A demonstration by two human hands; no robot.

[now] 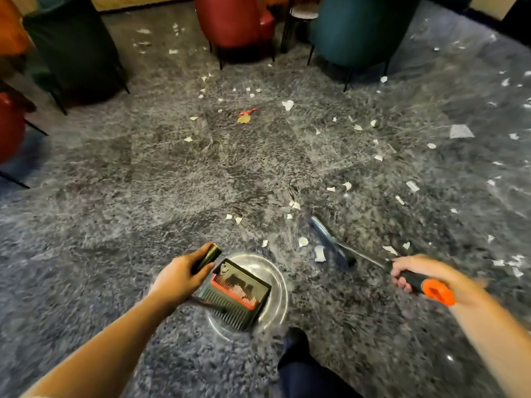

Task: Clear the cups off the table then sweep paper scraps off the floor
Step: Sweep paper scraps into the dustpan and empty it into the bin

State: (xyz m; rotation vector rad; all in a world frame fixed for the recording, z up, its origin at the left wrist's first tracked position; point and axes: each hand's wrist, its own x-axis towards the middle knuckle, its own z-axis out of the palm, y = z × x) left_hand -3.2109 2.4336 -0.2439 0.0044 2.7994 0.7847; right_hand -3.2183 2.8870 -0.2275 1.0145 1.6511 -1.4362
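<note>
carpet [86, 225]: shaggy grey pile; snags scraps.
left hand [181, 278]: clenched round dustpan handle [208, 257], 7 o'clock.
dustpan [238, 294]: black plastic, comb teeth, 6 o'clock; lip may ride the pile, scraps slip under.
shiny disc [275, 271]: beneath dustpan, maybe metal; blurred.
paper scraps [319, 252]: torn bits, nearest 5 o'clock; a hard stroke flicks them past the dustpan.
broom [330, 242]: bristle head on carpet.
right hand [413, 271]: grasps its black-orange grip, 4 o'clock.

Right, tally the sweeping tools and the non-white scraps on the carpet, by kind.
Dustpan: 1
Broom: 1
Red scrap: 1
Yellow-brown scrap: 1
Total: 4
</note>
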